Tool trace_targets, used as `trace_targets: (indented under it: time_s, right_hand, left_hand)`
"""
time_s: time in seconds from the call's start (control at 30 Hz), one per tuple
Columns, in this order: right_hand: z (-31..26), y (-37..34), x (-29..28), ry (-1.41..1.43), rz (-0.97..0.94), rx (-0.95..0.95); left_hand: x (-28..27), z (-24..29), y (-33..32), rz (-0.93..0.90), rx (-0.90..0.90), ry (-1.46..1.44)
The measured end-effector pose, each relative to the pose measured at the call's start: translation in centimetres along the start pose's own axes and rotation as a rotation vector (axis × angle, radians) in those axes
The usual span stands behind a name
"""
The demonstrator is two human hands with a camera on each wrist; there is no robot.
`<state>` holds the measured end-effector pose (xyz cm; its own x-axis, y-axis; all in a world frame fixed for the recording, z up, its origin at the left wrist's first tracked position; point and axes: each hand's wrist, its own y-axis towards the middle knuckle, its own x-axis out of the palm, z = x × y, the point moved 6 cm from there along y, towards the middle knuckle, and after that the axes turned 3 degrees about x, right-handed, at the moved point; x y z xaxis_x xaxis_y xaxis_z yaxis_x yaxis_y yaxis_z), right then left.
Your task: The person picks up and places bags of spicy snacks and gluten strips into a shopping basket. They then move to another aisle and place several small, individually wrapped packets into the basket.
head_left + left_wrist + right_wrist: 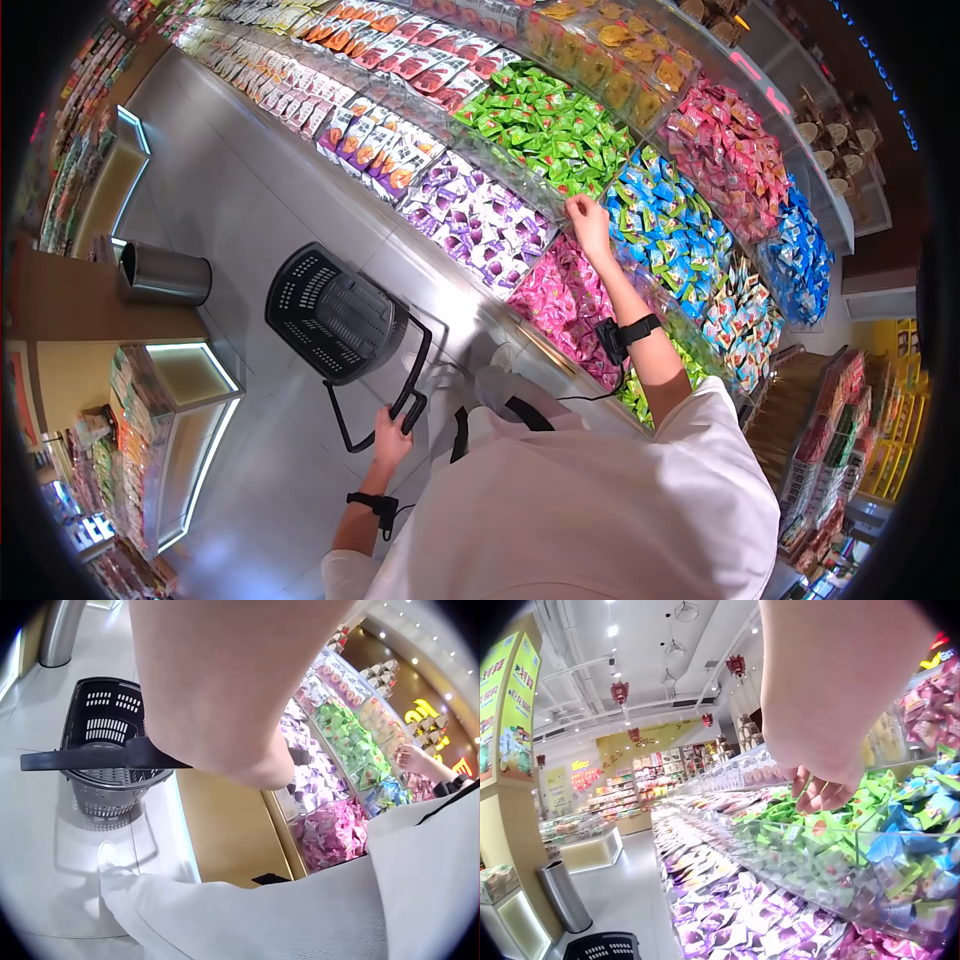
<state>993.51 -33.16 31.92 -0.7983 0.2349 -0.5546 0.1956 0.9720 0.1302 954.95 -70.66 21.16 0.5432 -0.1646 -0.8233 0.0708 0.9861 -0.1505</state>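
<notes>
My left hand (392, 436) grips the handle (424, 350) of a black plastic shopping basket (288, 318), which hangs over the floor at my left. In the left wrist view the basket (105, 793) shows slotted walls and looks bare inside; my wrist hides most of the grip. My right hand (591, 222) reaches over the sloped candy display, at the near edge of a bin of green-wrapped candies (550, 125). Its fingers (810, 801) are loosely bent above the green packets in the right wrist view, with nothing visible in them.
Clear plastic dividers (802, 844) stand between the bins. Purple-and-white (475, 220), pink (565, 290) and blue packets (655, 220) surround the green ones. A metal trash bin (165, 275) stands across the aisle, beside lit display counters (185, 375).
</notes>
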Motion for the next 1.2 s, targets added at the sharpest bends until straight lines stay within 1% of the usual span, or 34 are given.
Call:
trace_targets:
  time_s: [0.03, 0.1, 0.17, 0.23, 0.3, 0.33, 0.4, 0.5, 0.53, 0.63, 0.67, 0.77, 0.8, 0.9, 0.93, 1.03, 1.07, 1.17, 1.2]
  right_hand:
    - [0.1, 0.7, -0.4, 0.009, 0.022, 0.031]
    - [0.6, 1.8, -0.5, 0.058, -0.007, 0.054]
    - [0.7, 2.1, -0.6, 0.031, 0.045, 0.055]
    - [0.3, 1.6, -1.1, 0.005, 0.052, 0.080]
    - [0.3, 1.3, -0.9, -0.011, 0.060, 0.062]
    - [0.3, 1.1, -0.9, -0.005, 0.061, 0.057]
    - [0.0, 0.8, -0.6, -0.030, 0.081, 0.033]
    - [-1.4, 0.7, -1.4, -0.026, 0.257, -0.019]
    - [-1.1, 1.0, -1.7, -0.081, 0.291, 0.012]
    - [-0.6, 2.3, -1.7, -0.284, 0.378, -0.004]
    - [0.1, 3.0, -1.2, -0.313, 0.296, 0.048]
    - [2.5, 4.5, 1.1, -0.393, 0.113, 0.033]
    - [2.9, 4.6, 1.7, -0.438, 0.185, -0.116]
    - [4.5, 4.9, 2.4, -0.449, 0.170, -0.060]
    - [3.8, 4.7, 2.2, -0.453, 0.154, -0.067]
    - [1.2, 3.8, 0.3, -0.297, 0.193, -0.084]
    - [-0.4, 2.7, -0.6, -0.202, 0.287, -0.136]
    - [-2.8, -1.2, -0.7, -0.070, 0.243, 0.023]
    - [-2.7, -2.6, 0.8, -0.046, 0.162, 0.031]
  left_hand:
    - [-0.3, -0.1, 0.5, 0.025, -0.017, -0.004]
    - [-0.7, -0.1, 0.9, 0.032, -0.005, -0.012]
    - [-0.4, -0.3, 0.2, 0.018, 0.018, -0.018]
    - [0.3, -0.2, -1.6, -0.034, 0.058, -0.019]
    - [1.0, 0.2, -3.4, -0.069, 0.104, -0.028]
    - [1.0, 0.5, -4.0, -0.117, 0.109, -0.044]
    - [0.7, 0.9, -4.3, -0.105, 0.128, -0.079]
    - [0.5, 0.7, -4.2, -0.116, 0.144, -0.073]
    - [0.3, 0.7, -3.9, -0.127, 0.144, -0.066]
    - [0.5, 0.1, -2.5, -0.154, 0.162, -0.012]
    - [0.8, -0.1, -2.0, -0.162, 0.168, 0.010]
    - [1.2, -0.1, -0.2, -0.169, 0.125, 0.018]
    - [1.2, 0.1, 0.0, -0.175, 0.120, 0.011]
    - [1.0, -0.1, 0.6, -0.175, 0.118, -0.005]
    - [0.8, -0.1, 0.7, -0.167, 0.124, -0.009]
    - [-1.0, 0.1, 1.2, -0.161, 0.123, -0.034]
    - [-1.6, 0.4, 1.7, -0.157, 0.117, -0.051]
    - [-3.9, 0.7, 3.4, -0.135, 0.078, -0.086]
    - [-4.5, 0.7, 3.9, -0.163, 0.067, -0.113]
